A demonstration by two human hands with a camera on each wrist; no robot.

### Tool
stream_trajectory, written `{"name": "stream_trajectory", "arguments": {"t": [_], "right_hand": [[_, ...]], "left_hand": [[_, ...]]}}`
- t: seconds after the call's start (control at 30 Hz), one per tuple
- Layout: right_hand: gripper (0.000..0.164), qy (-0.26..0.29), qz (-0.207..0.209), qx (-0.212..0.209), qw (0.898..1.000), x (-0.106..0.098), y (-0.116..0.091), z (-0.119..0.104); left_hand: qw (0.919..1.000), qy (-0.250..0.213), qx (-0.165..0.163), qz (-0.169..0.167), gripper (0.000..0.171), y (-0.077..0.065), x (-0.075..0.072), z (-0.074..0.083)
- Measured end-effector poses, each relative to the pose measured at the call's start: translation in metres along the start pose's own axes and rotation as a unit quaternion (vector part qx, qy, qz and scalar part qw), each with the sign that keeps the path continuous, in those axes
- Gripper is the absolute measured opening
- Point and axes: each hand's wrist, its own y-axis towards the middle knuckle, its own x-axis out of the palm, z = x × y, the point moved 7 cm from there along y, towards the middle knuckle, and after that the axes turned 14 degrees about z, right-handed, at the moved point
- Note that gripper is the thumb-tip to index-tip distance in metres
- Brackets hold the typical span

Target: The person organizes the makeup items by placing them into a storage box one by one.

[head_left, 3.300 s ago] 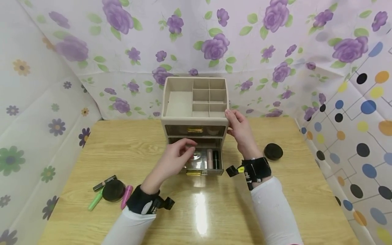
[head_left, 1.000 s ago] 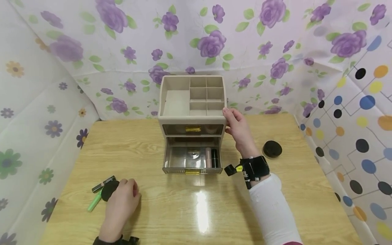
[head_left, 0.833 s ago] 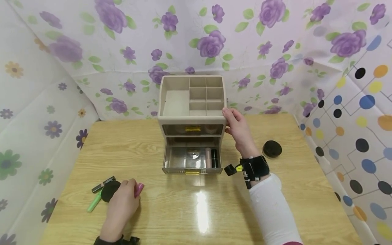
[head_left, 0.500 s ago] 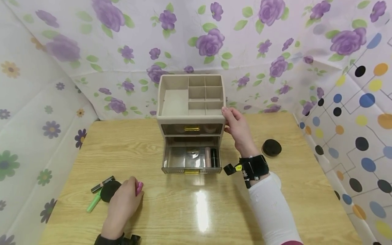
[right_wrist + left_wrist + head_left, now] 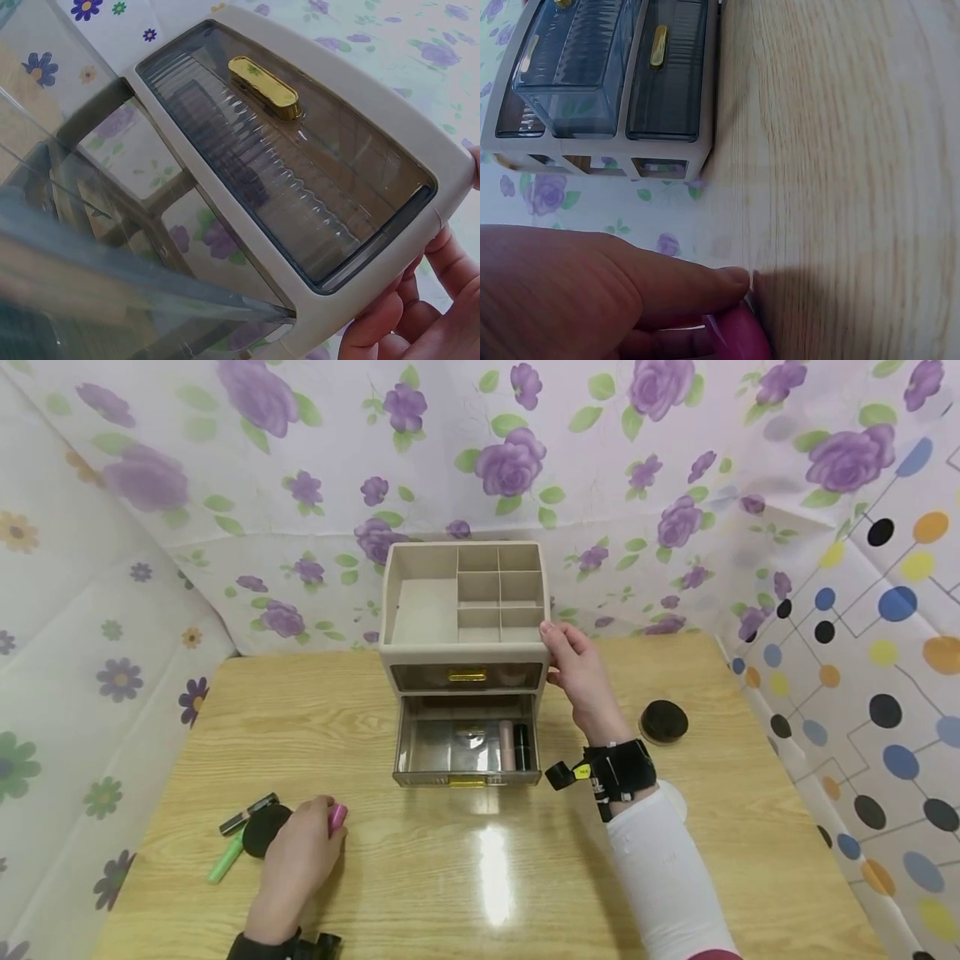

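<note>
My left hand (image 5: 302, 852) pinches a pink cosmetic tube (image 5: 337, 817) between thumb and fingers, low at the table's left side. In the left wrist view the rounded pink end (image 5: 739, 334) shows below the thumb, and the rest is hidden by the hand. With thumb and curled fingers my right hand (image 5: 581, 677) holds the right side of a beige makeup organizer (image 5: 465, 653). Its smoky lower drawer (image 5: 427, 747) is pulled out, with a pale pink tube (image 5: 507, 745) and a black tube (image 5: 522, 747) lying at its right end. The upper drawer (image 5: 292, 165) is closed.
Left of my left hand lie a round black-lidded jar (image 5: 264, 831), a green tube (image 5: 226, 858) and a dark slim tube (image 5: 248, 814). Another black-lidded jar (image 5: 664, 722) is right of the organizer. Patterned cloths (image 5: 315, 443) hang around the wooden table (image 5: 420, 885).
My left hand has left the open drawer, moved down and left, and taken hold of the pink tube beside the jar. My right hand keeps its hold on the organizer.
</note>
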Motion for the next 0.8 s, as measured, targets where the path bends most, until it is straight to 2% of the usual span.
{"name": "stream_trajectory", "arguments": {"t": [0.27,0.6,0.8], "right_hand": [[0.027,0.000,-0.007,-0.004,1.000,0.000,0.001,-0.001],[0.026,-0.002,-0.003,-0.004,1.000,0.000,0.000,-0.001],[0.027,-0.002,-0.003,-0.004,1.000,-0.002,0.000,0.000]], "left_hand": [[0.9998,-0.008,0.016,-0.001,0.034,0.000,0.000,0.000],[0.9988,-0.032,0.038,0.006,0.041,0.002,-0.004,0.006],[0.9967,-0.053,0.048,0.038,0.042,0.004,-0.014,0.009]]}}
